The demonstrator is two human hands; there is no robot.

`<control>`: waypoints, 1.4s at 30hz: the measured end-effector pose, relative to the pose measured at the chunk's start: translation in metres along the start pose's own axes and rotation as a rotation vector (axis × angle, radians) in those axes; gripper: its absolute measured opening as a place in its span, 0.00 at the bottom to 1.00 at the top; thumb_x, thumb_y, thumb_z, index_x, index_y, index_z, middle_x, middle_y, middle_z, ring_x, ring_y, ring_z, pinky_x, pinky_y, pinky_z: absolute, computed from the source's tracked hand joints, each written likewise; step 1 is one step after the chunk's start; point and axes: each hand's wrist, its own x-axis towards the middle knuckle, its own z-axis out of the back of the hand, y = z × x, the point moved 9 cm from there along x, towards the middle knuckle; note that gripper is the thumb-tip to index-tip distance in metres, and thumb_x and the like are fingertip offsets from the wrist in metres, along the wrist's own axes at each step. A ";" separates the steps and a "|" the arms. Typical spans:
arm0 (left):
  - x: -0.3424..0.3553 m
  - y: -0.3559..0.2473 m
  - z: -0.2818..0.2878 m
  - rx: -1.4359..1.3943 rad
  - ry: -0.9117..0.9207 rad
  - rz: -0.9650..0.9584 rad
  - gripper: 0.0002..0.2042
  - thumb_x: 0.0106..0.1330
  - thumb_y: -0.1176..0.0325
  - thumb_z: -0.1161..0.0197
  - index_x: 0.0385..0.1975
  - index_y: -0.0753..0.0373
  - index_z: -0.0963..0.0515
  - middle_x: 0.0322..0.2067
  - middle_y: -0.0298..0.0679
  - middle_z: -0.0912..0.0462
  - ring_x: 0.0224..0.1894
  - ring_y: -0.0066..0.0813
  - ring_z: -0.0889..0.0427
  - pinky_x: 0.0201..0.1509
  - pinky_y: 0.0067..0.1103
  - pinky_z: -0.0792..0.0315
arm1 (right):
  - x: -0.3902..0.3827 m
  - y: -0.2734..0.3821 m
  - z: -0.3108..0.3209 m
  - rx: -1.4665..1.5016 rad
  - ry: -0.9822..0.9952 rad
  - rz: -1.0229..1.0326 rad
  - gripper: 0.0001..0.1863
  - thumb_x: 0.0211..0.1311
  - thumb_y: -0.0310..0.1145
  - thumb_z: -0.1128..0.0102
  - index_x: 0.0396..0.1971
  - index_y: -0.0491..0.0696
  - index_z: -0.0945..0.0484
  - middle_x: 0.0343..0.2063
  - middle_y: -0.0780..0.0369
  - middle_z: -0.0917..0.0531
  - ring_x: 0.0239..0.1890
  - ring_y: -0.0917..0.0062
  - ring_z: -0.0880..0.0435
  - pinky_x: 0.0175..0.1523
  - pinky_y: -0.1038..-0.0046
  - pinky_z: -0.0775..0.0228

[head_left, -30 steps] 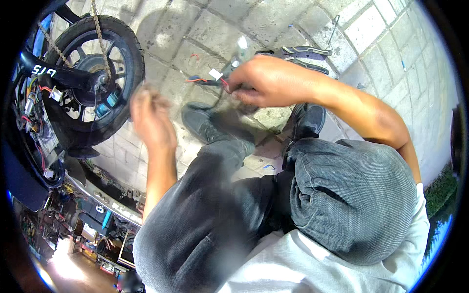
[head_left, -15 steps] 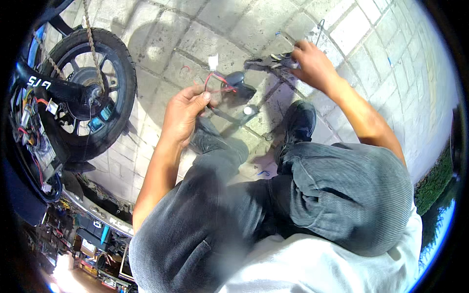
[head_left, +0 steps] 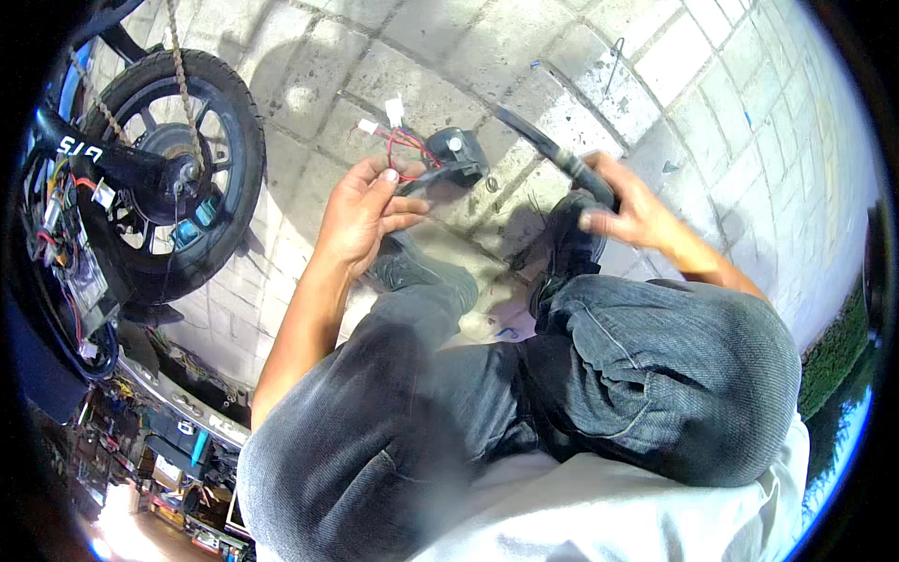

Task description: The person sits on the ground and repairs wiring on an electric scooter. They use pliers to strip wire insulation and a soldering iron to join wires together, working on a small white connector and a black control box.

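Observation:
My left hand (head_left: 361,211) pinches thin red and black wires (head_left: 398,150) between thumb and fingers. These wires end in white plug connectors (head_left: 394,112) and run to a black plastic unit (head_left: 453,155) with a round pale spot, which hangs just right of my fingertips. Over on the right, my right hand (head_left: 629,206) is closed round the near end of a long dark hand tool (head_left: 552,148). A pale metallic band crosses the tool's middle, and its narrow end points up and left. Its exact kind is unclear. A gap separates the tool from the black unit.
At the left stands a vehicle's wheel (head_left: 234,140) with a hanging chain (head_left: 178,75) and exposed wiring (head_left: 80,272). Beyond my shoe (head_left: 571,239) a thin dark wire (head_left: 614,66) lies on the paving (head_left: 449,47). Tools and boxes (head_left: 173,478) crowd the lower left.
My right hand has lifted the dark tool off the paving and brought it nearer to me. In my left hand the black unit has turned, and its pale spot now faces up.

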 end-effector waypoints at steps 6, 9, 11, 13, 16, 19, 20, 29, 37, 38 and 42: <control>0.006 0.005 0.003 0.108 0.008 -0.054 0.11 0.66 0.68 0.41 0.45 0.67 0.24 0.37 0.40 0.18 0.31 0.21 0.19 0.35 0.16 0.26 | 0.023 0.017 -0.047 0.037 0.264 -0.305 0.16 0.55 0.39 0.35 0.28 0.40 0.25 0.21 0.56 0.24 0.25 0.69 0.26 0.34 0.67 0.33; 0.004 0.003 0.004 0.177 0.000 -0.078 0.13 0.64 0.70 0.39 0.46 0.68 0.24 0.36 0.39 0.17 0.31 0.21 0.20 0.36 0.17 0.26 | 0.030 0.026 -0.051 -0.055 0.175 0.108 0.14 0.53 0.37 0.35 0.30 0.40 0.24 0.21 0.54 0.24 0.26 0.61 0.23 0.36 0.64 0.31; 0.000 -0.007 0.003 0.295 -0.065 -0.114 0.13 0.62 0.72 0.36 0.44 0.69 0.23 0.34 0.40 0.17 0.28 0.21 0.22 0.35 0.17 0.27 | 0.033 0.019 -0.059 -0.025 0.266 -0.031 0.14 0.51 0.34 0.37 0.33 0.40 0.24 0.23 0.52 0.22 0.29 0.59 0.21 0.38 0.64 0.30; -0.001 -0.009 0.002 0.275 -0.078 -0.165 0.11 0.61 0.72 0.36 0.40 0.69 0.23 0.33 0.41 0.17 0.27 0.21 0.23 0.34 0.17 0.29 | 0.037 0.016 -0.065 0.015 0.380 -0.242 0.14 0.52 0.34 0.39 0.34 0.40 0.24 0.24 0.52 0.21 0.29 0.60 0.21 0.38 0.64 0.30; -0.001 -0.018 -0.001 0.328 -0.071 -0.207 0.09 0.60 0.73 0.36 0.38 0.69 0.23 0.32 0.41 0.17 0.27 0.20 0.23 0.33 0.17 0.29 | 0.037 0.013 -0.073 0.022 0.551 -0.481 0.15 0.57 0.33 0.40 0.42 0.41 0.21 0.35 0.57 0.17 0.39 0.73 0.20 0.43 0.71 0.29; -0.007 -0.022 0.000 0.354 -0.121 -0.226 0.09 0.60 0.74 0.36 0.38 0.69 0.23 0.31 0.40 0.17 0.27 0.20 0.23 0.33 0.17 0.29 | 0.038 0.012 -0.073 0.042 0.575 -0.508 0.17 0.57 0.34 0.40 0.44 0.42 0.21 0.32 0.59 0.17 0.37 0.76 0.21 0.43 0.73 0.30; -0.007 -0.021 0.001 0.353 -0.130 -0.236 0.10 0.60 0.74 0.35 0.39 0.69 0.23 0.31 0.39 0.17 0.28 0.20 0.24 0.34 0.17 0.29 | 0.038 0.012 -0.074 0.070 0.559 -0.493 0.17 0.57 0.35 0.39 0.44 0.42 0.21 0.32 0.59 0.17 0.37 0.77 0.21 0.43 0.73 0.30; -0.008 -0.017 -0.004 0.304 -0.109 -0.193 0.08 0.60 0.73 0.35 0.37 0.68 0.21 0.31 0.37 0.17 0.30 0.19 0.24 0.34 0.16 0.30 | 0.048 0.018 -0.089 0.176 0.606 -0.531 0.18 0.57 0.37 0.39 0.44 0.42 0.21 0.36 0.59 0.16 0.38 0.77 0.20 0.44 0.73 0.30; -0.006 -0.013 -0.004 0.192 -0.135 -0.109 0.07 0.60 0.73 0.35 0.35 0.68 0.21 0.30 0.37 0.17 0.27 0.18 0.25 0.33 0.15 0.31 | 0.057 0.021 -0.087 0.081 0.386 -0.324 0.21 0.57 0.45 0.39 0.32 0.38 0.23 0.21 0.50 0.21 0.28 0.63 0.20 0.37 0.63 0.31; -0.007 -0.014 -0.005 0.186 -0.149 -0.108 0.07 0.60 0.72 0.35 0.35 0.68 0.21 0.30 0.37 0.17 0.27 0.18 0.26 0.33 0.15 0.31 | 0.058 0.022 -0.085 0.047 0.363 -0.296 0.22 0.57 0.47 0.39 0.29 0.37 0.22 0.21 0.47 0.21 0.28 0.58 0.19 0.36 0.61 0.30; -0.004 -0.009 -0.007 0.300 -0.098 -0.066 0.08 0.59 0.70 0.34 0.34 0.67 0.20 0.28 0.34 0.20 0.27 0.18 0.27 0.33 0.15 0.32 | 0.057 0.021 -0.082 -0.035 0.278 -0.293 0.22 0.57 0.47 0.38 0.26 0.38 0.21 0.19 0.46 0.22 0.26 0.53 0.20 0.35 0.59 0.29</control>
